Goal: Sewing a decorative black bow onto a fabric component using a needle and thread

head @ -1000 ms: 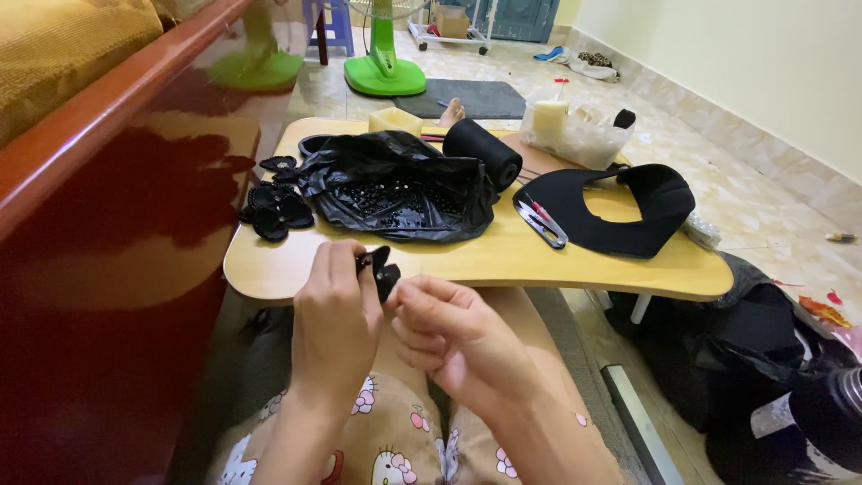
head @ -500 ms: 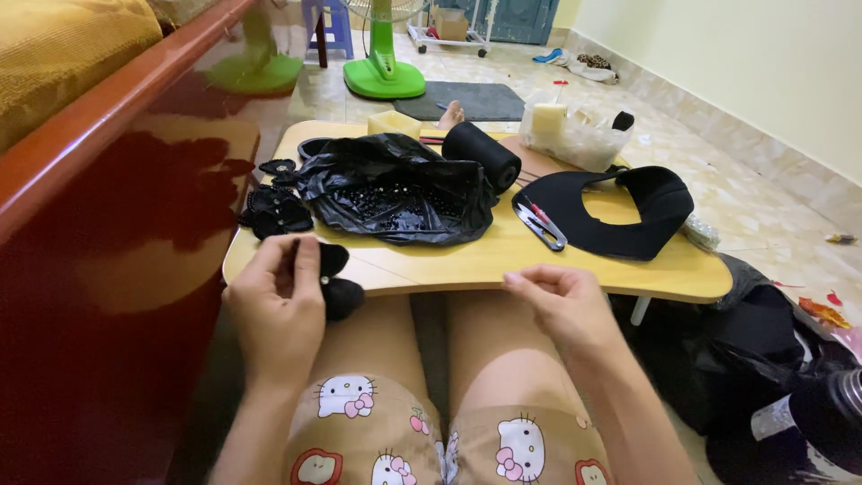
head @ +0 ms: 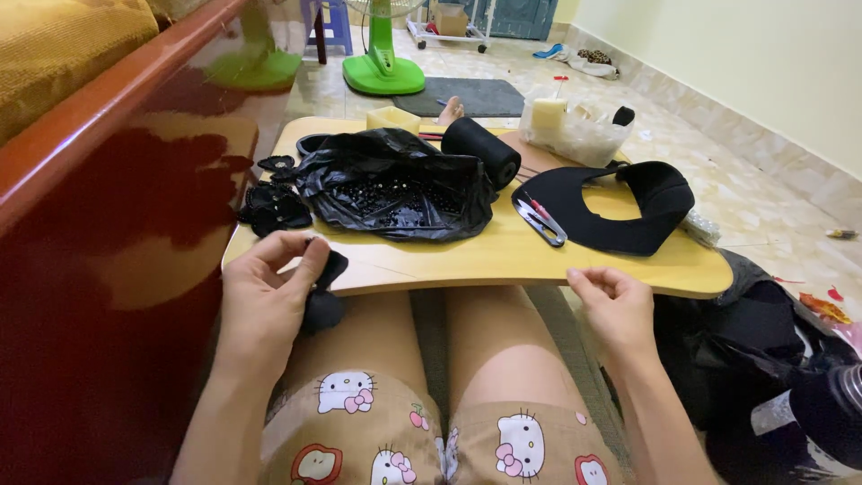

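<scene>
Black fabric piece (head: 323,292) still pinched in the left hand (head: 269,301) between thumb and fingertips, now sitting just under the wooden lap table's (head: 503,260) near-left edge, above the left thigh. Hanging with long axis roughly upright, top tilting slightly rightward. Right hand (head: 615,305) now drawn well apart, thumb and forefinger pressing together, whether on anything impossible to tell.

1. One head-worn camera looks steeply down and forward over the person's lap.
2. The small wooden lap table (head: 503,256) lies close below; tiled floor stretches beyond.
</scene>
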